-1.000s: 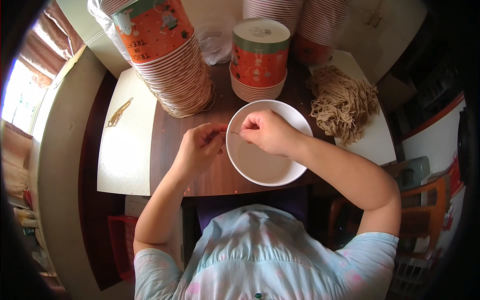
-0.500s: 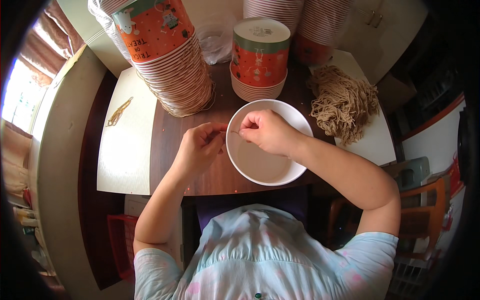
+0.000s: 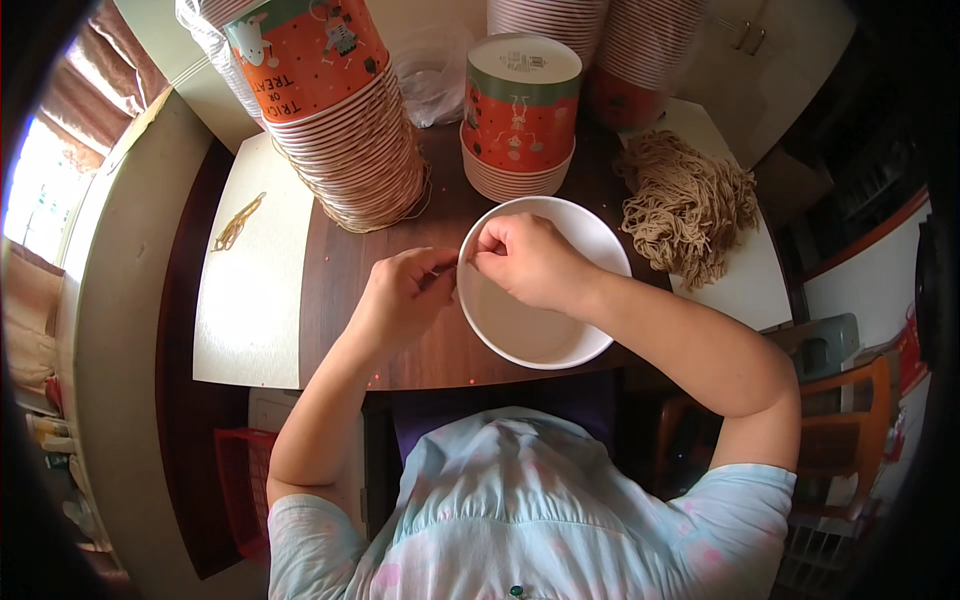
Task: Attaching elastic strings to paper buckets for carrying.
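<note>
A round paper bucket (image 3: 540,335), white inside, stands open-side up near the table's front edge. My right hand (image 3: 530,262) reaches over its rim, fingers pinched together against the inner left wall. A thin tan cord showed at these fingertips a moment before; now the fingers cover it. Outside the same wall, my left hand (image 3: 405,295) has thumb and fingers closed close to the bucket; what they hold, if anything, is hidden. To the right of the bucket lies a heap of tan cords (image 3: 690,210).
Behind the bucket stands a short stack of upturned orange buckets (image 3: 520,130). A tall stack (image 3: 350,140) at the left has cords hanging round its rims. More stacks (image 3: 640,50) rise at the back right. Yellowish strands (image 3: 238,222) lie on the table's white left part.
The bucket has shifted slightly right. My right fingertips have moved a little left and up against its wall, and the cord at them has gone out of sight. My left hand has barely moved.
</note>
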The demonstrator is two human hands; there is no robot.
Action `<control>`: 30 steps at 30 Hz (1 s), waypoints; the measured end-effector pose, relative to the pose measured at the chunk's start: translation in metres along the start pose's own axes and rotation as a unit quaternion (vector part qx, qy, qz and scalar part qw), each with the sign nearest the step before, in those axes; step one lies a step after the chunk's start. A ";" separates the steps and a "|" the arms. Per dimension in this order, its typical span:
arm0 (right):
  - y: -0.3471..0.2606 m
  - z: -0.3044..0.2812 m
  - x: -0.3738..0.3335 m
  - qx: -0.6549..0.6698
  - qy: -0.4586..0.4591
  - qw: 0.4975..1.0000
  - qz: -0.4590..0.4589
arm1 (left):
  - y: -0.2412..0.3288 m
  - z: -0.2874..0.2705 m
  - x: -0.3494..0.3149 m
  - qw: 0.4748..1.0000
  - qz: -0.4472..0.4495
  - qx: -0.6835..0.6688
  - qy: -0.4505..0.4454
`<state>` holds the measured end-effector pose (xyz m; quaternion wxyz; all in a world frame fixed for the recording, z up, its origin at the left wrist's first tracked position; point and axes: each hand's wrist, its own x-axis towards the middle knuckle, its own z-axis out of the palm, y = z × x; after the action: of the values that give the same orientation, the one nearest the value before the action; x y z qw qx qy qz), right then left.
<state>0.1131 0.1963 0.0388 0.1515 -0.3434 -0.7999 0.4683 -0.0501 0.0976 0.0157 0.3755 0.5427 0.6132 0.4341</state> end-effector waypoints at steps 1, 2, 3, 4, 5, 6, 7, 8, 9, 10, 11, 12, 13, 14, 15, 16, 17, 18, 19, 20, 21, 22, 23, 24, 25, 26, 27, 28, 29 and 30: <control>-0.002 -0.001 -0.001 0.003 -0.009 1.000 0.000 | 0.000 0.001 0.000 1.000 0.000 0.000 0.000; -0.004 -0.001 -0.002 0.003 -0.009 1.000 0.000 | 0.001 0.003 -0.001 1.000 0.011 0.010 0.008; -0.005 -0.001 -0.003 0.004 -0.015 1.000 0.005 | 0.001 0.005 -0.002 0.999 0.023 0.019 0.017; -0.006 -0.001 -0.004 0.006 -0.020 1.000 0.010 | 0.001 0.005 -0.002 0.999 0.023 0.019 0.017; -0.008 -0.002 -0.005 0.005 -0.020 1.000 0.011 | 0.001 0.006 -0.002 0.997 0.053 0.056 0.027; -0.009 -0.003 -0.007 -0.001 -0.021 1.000 0.013 | 0.002 0.006 -0.002 0.992 0.083 0.092 0.036; -0.010 -0.004 -0.009 -0.008 -0.022 1.000 0.016 | 0.003 0.008 -0.003 0.992 0.083 0.091 0.035; -0.008 -0.004 -0.011 -0.009 -0.021 1.000 0.017 | 0.006 0.009 -0.004 0.983 0.125 0.121 0.049; -0.005 -0.004 -0.011 -0.002 -0.029 1.000 0.010 | 0.008 0.010 -0.004 0.972 0.166 0.151 0.064; -0.003 -0.004 -0.011 0.004 -0.038 0.999 0.004 | 0.008 0.011 -0.006 0.972 0.166 0.151 0.064; -0.002 -0.005 -0.012 0.004 -0.038 0.999 0.004 | 0.008 0.012 -0.008 0.969 0.178 0.160 0.066; -0.002 -0.006 -0.014 0.014 -0.049 0.999 0.011 | 0.008 0.013 -0.009 0.965 0.192 0.169 0.066; -0.001 -0.007 -0.015 0.024 -0.060 0.998 0.017 | 0.008 0.014 -0.011 0.965 0.192 0.168 0.067; -0.001 -0.007 -0.016 0.024 -0.060 0.998 0.017 | 0.008 0.014 -0.012 0.970 0.177 0.145 0.076; 0.001 -0.007 -0.017 0.040 -0.063 0.997 0.026 | 0.007 0.015 -0.012 0.976 0.162 0.121 0.085; 0.002 -0.007 -0.017 0.057 -0.066 0.996 0.034 | 0.005 0.015 -0.014 0.976 0.162 0.121 0.085; 0.004 -0.006 -0.017 0.056 -0.066 0.996 0.034 | 0.004 0.014 -0.015 0.980 0.144 0.108 0.083; 0.006 -0.006 -0.018 0.065 -0.070 0.995 0.040 | 0.002 0.014 -0.016 0.984 0.127 0.095 0.080; 0.007 -0.006 -0.018 0.073 -0.075 0.993 0.046 | 0.001 0.013 -0.017 0.984 0.128 0.095 0.078; 0.008 -0.007 -0.020 0.073 -0.073 0.994 0.047 | -0.001 0.012 -0.017 0.987 0.118 0.078 0.080; 0.008 -0.007 -0.020 0.072 -0.073 0.994 0.045 | -0.003 0.010 -0.018 0.989 0.107 0.062 0.085; 0.008 -0.007 -0.020 0.070 -0.074 0.994 0.044 | -0.007 0.009 -0.019 0.989 0.106 0.063 0.086; 0.007 -0.008 -0.021 0.070 -0.074 0.994 0.044 | -0.012 0.008 -0.020 0.993 0.076 0.025 0.086; 0.004 -0.010 -0.023 0.063 -0.081 0.993 0.054 | -0.017 0.006 -0.021 0.995 0.046 -0.014 0.086; 0.002 -0.012 -0.024 0.056 -0.088 0.992 0.065 | -0.021 0.004 -0.022 0.995 0.047 -0.014 0.086; 0.002 -0.014 -0.027 0.055 -0.087 0.993 0.065 | -0.025 0.002 -0.022 0.995 0.031 -0.038 0.085; 0.001 -0.015 -0.029 0.048 -0.088 0.993 0.069 | -0.027 0.000 -0.024 0.994 0.014 -0.062 0.085; -0.001 -0.016 -0.031 0.041 -0.088 0.993 0.073 | -0.028 -0.001 -0.025 0.994 0.014 -0.062 0.086; -0.007 -0.019 -0.039 0.040 -0.090 0.992 0.073 | -0.027 -0.002 -0.026 0.990 0.002 -0.115 0.086; -0.024 -0.023 -0.052 -0.009 -0.101 0.993 0.053 | -0.027 -0.004 -0.028 0.982 -0.010 -0.167 0.087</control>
<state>0.1535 0.1679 0.0750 0.0421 -0.3371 -0.7960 0.5011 -0.0596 0.0680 -0.0086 0.4103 0.4269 0.5677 0.5719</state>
